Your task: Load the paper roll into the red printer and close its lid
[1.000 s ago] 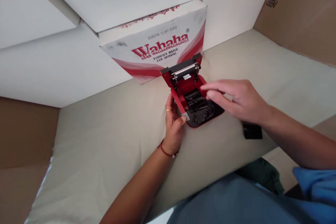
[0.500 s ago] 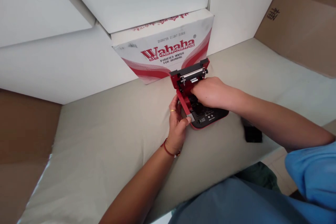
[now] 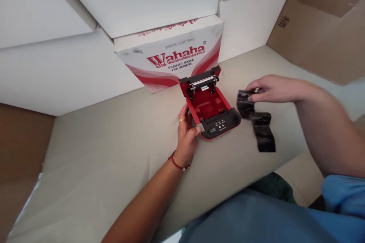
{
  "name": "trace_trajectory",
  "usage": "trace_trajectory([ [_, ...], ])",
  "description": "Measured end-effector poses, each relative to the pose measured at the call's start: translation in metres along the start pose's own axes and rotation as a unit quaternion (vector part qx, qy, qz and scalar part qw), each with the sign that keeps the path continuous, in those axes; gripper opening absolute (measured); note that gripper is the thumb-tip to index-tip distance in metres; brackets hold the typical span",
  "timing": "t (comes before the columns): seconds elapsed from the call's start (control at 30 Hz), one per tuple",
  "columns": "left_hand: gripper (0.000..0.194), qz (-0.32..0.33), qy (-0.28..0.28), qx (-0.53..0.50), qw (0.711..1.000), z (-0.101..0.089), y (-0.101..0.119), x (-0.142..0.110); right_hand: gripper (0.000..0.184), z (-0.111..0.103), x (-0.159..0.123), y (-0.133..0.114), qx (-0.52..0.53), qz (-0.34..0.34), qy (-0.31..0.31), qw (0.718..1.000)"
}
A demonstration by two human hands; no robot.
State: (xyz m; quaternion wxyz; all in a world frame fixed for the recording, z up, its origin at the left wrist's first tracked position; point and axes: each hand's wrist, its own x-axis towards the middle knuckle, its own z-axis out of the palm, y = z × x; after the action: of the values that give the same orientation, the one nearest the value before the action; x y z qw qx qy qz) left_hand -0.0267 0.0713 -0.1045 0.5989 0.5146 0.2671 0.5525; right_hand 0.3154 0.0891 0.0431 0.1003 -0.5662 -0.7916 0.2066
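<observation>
One red-and-black device (image 3: 209, 111), lid (image 3: 201, 74) raised, on a cloth-covered table (image 3: 114, 159); one Wahaha carton (image 3: 173, 55) behind it, lower edge part-hidden by the lid. Two hands. Left hand (image 3: 186, 133) half curled around the device's left side, thumb by its grey corner piece (image 3: 202, 126), some fingertips hidden. Right hand (image 3: 268, 89), right of device, nearly closed, pinching black film (image 3: 245, 105); lower stretch (image 3: 265, 135) also right of device. One piece or two, can't tell; held part blurred.
</observation>
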Motion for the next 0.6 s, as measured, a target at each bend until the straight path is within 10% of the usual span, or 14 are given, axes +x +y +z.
trace_trajectory([
  [0.17, 0.090, -0.017, 0.013, -0.032, 0.999, 0.003, 0.005, 0.001, 0.043, 0.033, 0.013, 0.011, -0.058, 0.118, -0.019, 0.991],
  [0.3, 0.091, -0.027, 0.016, -0.046, 0.998, 0.003, 0.006, 0.001, 0.054, 0.034, -0.030, 0.018, -0.015, 0.170, 0.060, 0.984],
  [0.6, 0.089, -0.015, 0.010, -0.015, 1.000, 0.000, 0.003, 0.001, 0.045, 0.042, -0.090, 0.029, -0.008, 0.161, -0.049, 0.986],
])
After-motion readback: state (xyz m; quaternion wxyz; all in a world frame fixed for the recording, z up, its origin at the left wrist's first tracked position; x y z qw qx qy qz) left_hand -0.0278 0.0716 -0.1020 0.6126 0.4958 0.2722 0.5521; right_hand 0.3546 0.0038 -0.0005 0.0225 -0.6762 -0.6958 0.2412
